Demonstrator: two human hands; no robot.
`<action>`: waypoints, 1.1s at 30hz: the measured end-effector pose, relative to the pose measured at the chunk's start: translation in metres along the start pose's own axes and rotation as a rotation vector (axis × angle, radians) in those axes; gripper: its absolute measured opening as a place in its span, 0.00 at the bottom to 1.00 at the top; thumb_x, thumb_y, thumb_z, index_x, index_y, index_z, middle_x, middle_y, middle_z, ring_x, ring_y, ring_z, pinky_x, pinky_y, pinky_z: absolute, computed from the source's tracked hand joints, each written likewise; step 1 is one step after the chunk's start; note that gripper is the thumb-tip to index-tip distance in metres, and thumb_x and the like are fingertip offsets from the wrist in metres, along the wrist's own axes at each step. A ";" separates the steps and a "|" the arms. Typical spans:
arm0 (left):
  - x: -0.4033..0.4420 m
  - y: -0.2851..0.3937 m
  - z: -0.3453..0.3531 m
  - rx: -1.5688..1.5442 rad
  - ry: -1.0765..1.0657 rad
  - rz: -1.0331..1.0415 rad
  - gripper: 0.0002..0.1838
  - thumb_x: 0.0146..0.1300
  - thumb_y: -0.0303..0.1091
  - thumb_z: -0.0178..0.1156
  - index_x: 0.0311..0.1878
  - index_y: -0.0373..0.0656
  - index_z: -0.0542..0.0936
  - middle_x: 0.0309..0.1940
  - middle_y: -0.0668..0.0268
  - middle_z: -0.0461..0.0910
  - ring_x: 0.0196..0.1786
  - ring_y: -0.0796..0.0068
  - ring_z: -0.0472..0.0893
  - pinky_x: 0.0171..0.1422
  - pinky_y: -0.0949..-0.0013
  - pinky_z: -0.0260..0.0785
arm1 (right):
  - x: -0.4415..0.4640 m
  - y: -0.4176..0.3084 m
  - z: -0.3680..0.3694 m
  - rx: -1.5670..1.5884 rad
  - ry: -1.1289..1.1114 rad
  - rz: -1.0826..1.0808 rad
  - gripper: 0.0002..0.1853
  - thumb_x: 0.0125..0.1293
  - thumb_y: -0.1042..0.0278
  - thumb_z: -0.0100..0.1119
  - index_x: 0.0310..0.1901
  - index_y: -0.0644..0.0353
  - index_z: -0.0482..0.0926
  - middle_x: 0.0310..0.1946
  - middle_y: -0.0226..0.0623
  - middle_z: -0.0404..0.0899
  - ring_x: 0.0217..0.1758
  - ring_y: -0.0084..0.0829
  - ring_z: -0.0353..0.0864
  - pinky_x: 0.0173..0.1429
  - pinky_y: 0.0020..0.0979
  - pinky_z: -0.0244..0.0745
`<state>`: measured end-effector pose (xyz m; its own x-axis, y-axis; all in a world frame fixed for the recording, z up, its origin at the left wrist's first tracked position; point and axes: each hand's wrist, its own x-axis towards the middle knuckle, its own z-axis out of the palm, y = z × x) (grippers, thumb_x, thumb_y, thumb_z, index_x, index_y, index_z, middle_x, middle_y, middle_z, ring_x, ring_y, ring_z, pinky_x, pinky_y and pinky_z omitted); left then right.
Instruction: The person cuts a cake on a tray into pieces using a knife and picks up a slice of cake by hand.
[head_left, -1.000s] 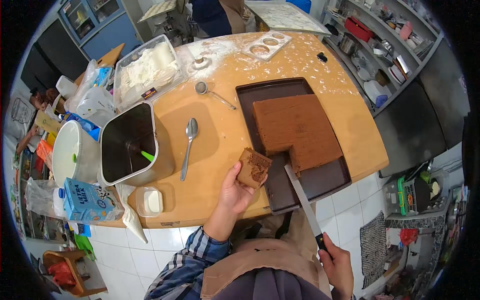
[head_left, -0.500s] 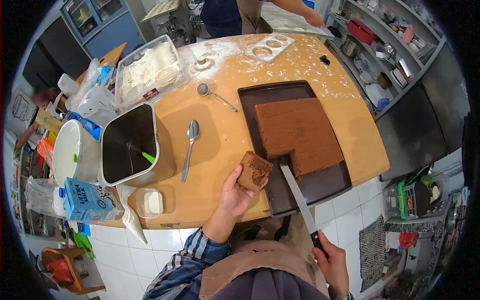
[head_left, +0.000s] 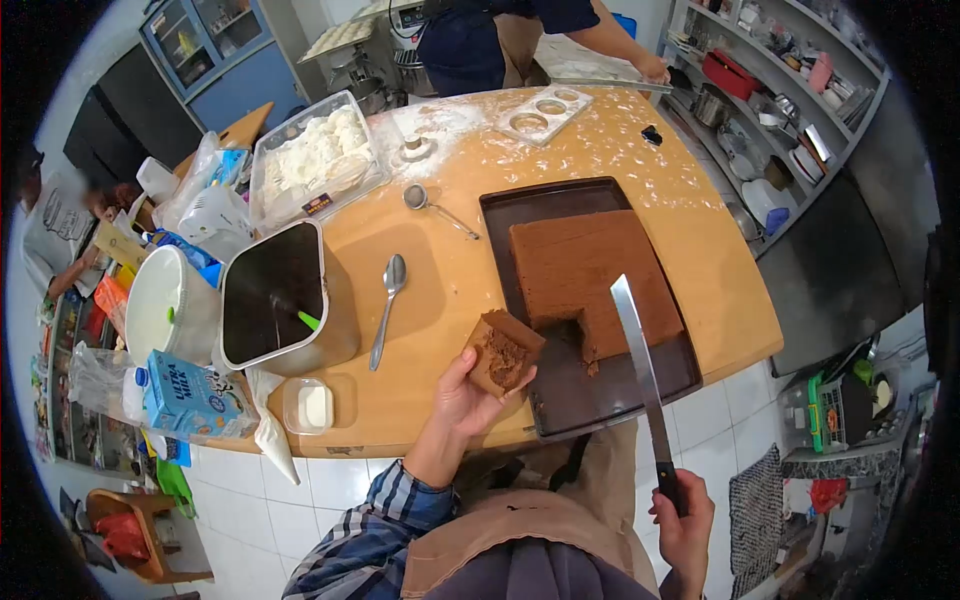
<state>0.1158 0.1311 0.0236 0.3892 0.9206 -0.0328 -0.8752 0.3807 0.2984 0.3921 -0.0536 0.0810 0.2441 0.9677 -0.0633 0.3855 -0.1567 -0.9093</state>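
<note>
My left hand [head_left: 465,398] holds a cut piece of chocolate cake [head_left: 506,352], its crumbly face turned up, just left of the dark baking tray [head_left: 640,395]. On the tray lies the large chocolate sheet cake [head_left: 595,265], with a corner notch where a piece has been cut away. My right hand [head_left: 684,520] is closed around the black handle of a long bread knife [head_left: 648,385]. The blade points up and away, its tip over the cake's right part; whether it touches is unclear.
Left of the tray lie a spoon [head_left: 388,310] and a small strainer [head_left: 440,209]. A metal tin of dark filling [head_left: 270,290], a milk carton [head_left: 190,395] and a tub of flour-dusted dough [head_left: 320,160] stand further left. Another person [head_left: 500,45] works behind the table.
The knife has lifted from the notch and swung right, over the cake. My left hand has tilted the cake piece so more of its crumbly side shows.
</note>
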 end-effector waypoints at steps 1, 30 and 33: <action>0.000 0.000 -0.002 0.000 -0.044 -0.004 0.30 0.64 0.44 0.60 0.65 0.42 0.66 0.62 0.56 0.71 0.65 0.57 0.71 0.69 0.44 0.63 | 0.003 -0.001 0.002 0.002 0.007 0.000 0.15 0.61 0.82 0.57 0.50 0.68 0.71 0.28 0.31 0.76 0.26 0.17 0.73 0.28 0.20 0.71; 0.017 -0.026 -0.003 -0.124 -0.364 -0.059 0.55 0.50 0.54 0.72 0.73 0.43 0.50 0.56 0.57 0.70 0.59 0.55 0.75 0.62 0.44 0.69 | 0.031 0.002 0.016 -0.095 0.058 -0.246 0.18 0.59 0.79 0.56 0.52 0.68 0.73 0.35 0.44 0.69 0.36 0.40 0.69 0.40 0.34 0.66; 0.017 -0.026 -0.004 -0.103 -0.379 -0.069 0.55 0.50 0.54 0.73 0.73 0.44 0.50 0.53 0.58 0.71 0.57 0.56 0.75 0.61 0.45 0.69 | 0.031 0.009 0.017 -0.058 0.063 -0.253 0.15 0.59 0.77 0.56 0.49 0.67 0.73 0.35 0.44 0.69 0.37 0.40 0.69 0.41 0.34 0.66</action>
<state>0.1436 0.1372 0.0118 0.5093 0.8024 0.3110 -0.8603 0.4649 0.2094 0.3875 -0.0213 0.0640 0.1878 0.9636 0.1901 0.4910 0.0755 -0.8679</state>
